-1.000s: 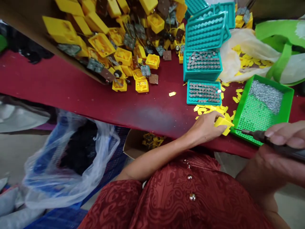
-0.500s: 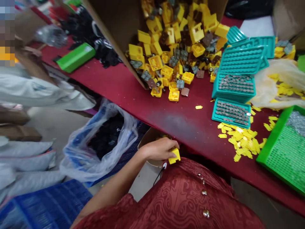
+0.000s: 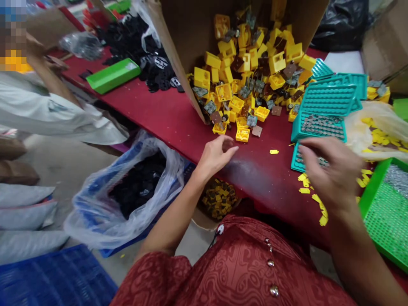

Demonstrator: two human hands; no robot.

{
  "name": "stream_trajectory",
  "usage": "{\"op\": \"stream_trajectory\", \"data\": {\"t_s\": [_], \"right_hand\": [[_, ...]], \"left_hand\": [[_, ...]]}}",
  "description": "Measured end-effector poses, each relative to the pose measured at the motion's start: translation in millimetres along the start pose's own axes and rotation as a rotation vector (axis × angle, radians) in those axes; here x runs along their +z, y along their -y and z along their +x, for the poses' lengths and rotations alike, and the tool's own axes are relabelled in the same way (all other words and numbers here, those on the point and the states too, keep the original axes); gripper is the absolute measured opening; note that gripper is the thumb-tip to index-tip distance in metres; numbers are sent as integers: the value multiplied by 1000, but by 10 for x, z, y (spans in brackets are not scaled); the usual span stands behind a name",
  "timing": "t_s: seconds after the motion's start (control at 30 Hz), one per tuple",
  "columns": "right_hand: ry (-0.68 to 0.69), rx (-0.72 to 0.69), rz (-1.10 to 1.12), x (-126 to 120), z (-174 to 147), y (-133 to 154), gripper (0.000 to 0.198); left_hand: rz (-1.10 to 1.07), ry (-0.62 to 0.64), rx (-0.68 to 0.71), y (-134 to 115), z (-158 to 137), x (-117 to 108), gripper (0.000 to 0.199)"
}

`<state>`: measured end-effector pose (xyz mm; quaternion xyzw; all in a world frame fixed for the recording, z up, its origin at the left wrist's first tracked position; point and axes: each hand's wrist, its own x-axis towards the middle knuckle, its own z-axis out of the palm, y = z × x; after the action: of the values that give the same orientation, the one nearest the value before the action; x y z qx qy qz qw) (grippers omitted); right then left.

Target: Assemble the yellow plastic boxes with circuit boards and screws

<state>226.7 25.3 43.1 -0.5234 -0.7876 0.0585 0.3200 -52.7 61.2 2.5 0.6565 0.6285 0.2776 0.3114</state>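
My left hand [image 3: 217, 156] is over the front edge of the table, its thumb and fingers apart with nothing between them. Just beyond it are several open yellow plastic housings [image 3: 242, 135] with small parts inside, spilling from a carton. My right hand [image 3: 334, 172], slightly blurred, hovers over a teal tray [image 3: 296, 165] of small round metal button cells. Its thumb and forefinger tips come together; whatever they hold is hidden. Small flat yellow pieces [image 3: 305, 191] lie below that hand, and a single yellow piece [image 3: 274, 151] lies between the hands.
A cardboard carton [image 3: 178, 59] lies on its side. Stacked teal trays [image 3: 328, 100] and a green basket [image 3: 382, 216] are on the right. Below the edge are a box of yellow pieces [image 3: 219, 197] and a plastic-lined blue crate [image 3: 95, 212]. Another person's sleeve [image 3: 54, 112] is at left.
My left hand has let go of the yellow housing and moved up over the table edge, uncovering the box below. My right hand has come into view over the teal tray.
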Motion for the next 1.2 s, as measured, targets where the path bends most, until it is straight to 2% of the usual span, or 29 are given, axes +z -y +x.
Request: {"op": "stream_trajectory", "data": {"t_s": [0.07,0.13,0.23,0.3,0.43,0.53,0.63,0.77,0.87,0.93,1.03,1.1,1.2], "right_hand": [[12,113,-92,381,265,-82,22],[155,173,-161,795,542,-150,39],[223,189,-166,1233,798,-205,47],[244,186,-152,1343,827,-202,45],[228,184,-127,1215,620,-103,42],[190,196,-78,926,294,27,29],[163,207,92,582,-100,154,20],[276,246,193,247,-539,264,24],[394,256,288,119,-684,268,21],[415,256,332,82,-679,208,22],[308,218,255,146,-559,29,23],[250,151,148,282,-447,-110,26],[315,48,17,532,-304,-269,37]], "left_hand": [[115,-126,-18,-83,206,231,51],[227,-179,-21,-154,347,438,65],[308,-219,-40,-208,447,598,66],[302,-214,-31,-208,458,604,59],[185,-158,30,-206,305,467,48],[88,-41,113,-274,21,311,39],[0,109,169,-353,-281,195,33],[-71,227,100,-315,-525,200,46],[-179,270,3,-209,-605,271,52],[-256,290,-50,-155,-630,305,51],[-326,303,-91,-126,-637,327,49],[-347,284,-105,-131,-626,332,48],[-375,264,-116,-143,-601,329,47]]}}
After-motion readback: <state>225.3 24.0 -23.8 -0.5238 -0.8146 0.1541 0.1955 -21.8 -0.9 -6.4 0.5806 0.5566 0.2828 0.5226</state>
